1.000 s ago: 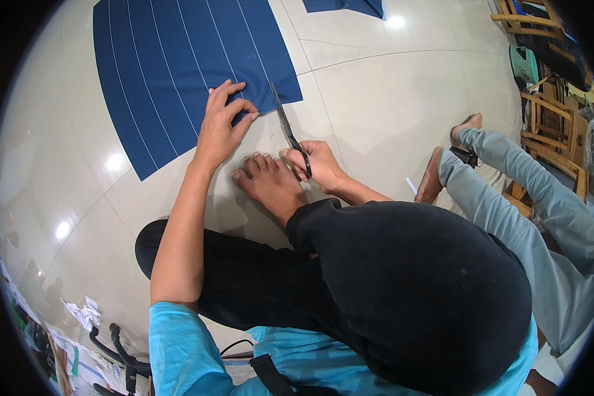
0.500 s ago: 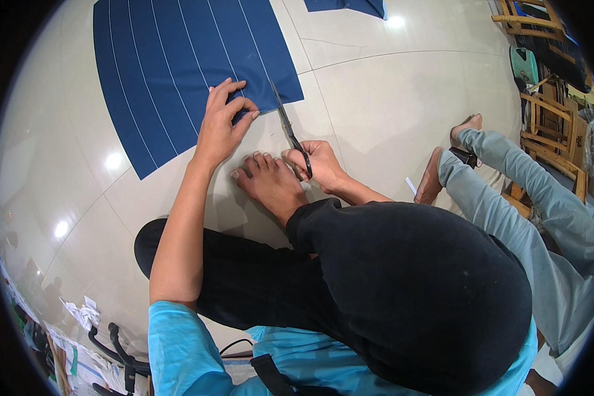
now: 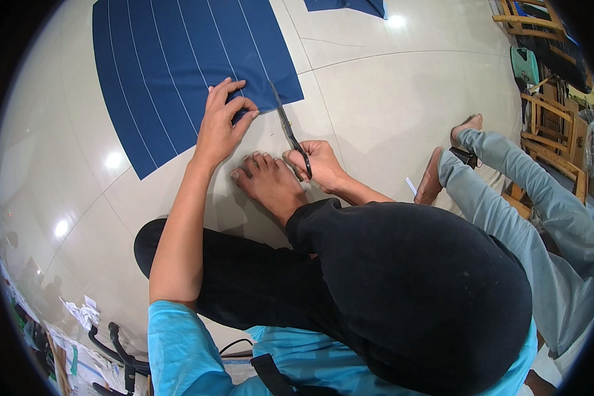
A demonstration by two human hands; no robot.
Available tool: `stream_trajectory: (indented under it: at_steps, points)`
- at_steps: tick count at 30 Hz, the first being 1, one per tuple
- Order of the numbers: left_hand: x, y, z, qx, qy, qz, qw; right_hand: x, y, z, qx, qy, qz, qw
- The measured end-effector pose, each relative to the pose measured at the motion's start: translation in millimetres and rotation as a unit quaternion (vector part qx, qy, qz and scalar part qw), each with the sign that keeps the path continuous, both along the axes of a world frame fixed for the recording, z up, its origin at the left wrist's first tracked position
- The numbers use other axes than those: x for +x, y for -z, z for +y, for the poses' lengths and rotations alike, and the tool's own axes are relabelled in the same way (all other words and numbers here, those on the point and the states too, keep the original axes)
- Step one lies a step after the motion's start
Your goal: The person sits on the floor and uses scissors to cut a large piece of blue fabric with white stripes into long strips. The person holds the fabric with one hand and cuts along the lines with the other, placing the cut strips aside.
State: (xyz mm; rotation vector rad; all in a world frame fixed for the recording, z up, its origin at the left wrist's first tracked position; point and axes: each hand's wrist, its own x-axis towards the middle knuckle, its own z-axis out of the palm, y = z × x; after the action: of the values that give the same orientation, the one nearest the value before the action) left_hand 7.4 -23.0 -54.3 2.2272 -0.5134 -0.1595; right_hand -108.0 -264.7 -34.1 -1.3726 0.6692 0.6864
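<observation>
Almost no change across three frames. Scissors [image 3: 290, 135] edged slightly forward: blade tips now marginally nearer lower edge of blue striped fabric [image 3: 178, 66] than a second ago. Right hand [image 3: 320, 165] on scissor handles nudged with them, a touch toward fabric. Left hand [image 3: 219, 122] fingers shifted minutely on fabric corner; whether spread differs, cannot tell. Whether blades opened or closed further, cannot tell: shift too small.

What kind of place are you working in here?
Probably a small sewing workshop: blue cloth marked with white lines lies on the tiled floor, scissors at its edge, wooden chairs nearby.
</observation>
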Motion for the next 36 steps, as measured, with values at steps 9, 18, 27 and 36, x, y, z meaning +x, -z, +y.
stream_trajectory:
  at_steps: [9,18,27,36]
  points:
    - [0.1,0.7,0.6,0.001,0.001,0.001,1.000,-0.4,-1.0,2.2,-0.005,0.000,0.001,1.000]
    - [0.9,2.0,1.2,0.002,0.001,0.006,1.000,-0.9,0.9,1.5,-0.016,-0.015,0.000,1.000]
    - [1.0,-1.0,-0.1,0.004,0.002,0.000,1.000,-1.4,-0.1,2.1,0.000,-0.005,0.009,1.000]
    - [1.8,-0.9,0.0,-0.003,0.003,0.003,1.000,-2.3,2.0,3.6,-0.001,0.003,0.013,1.000]
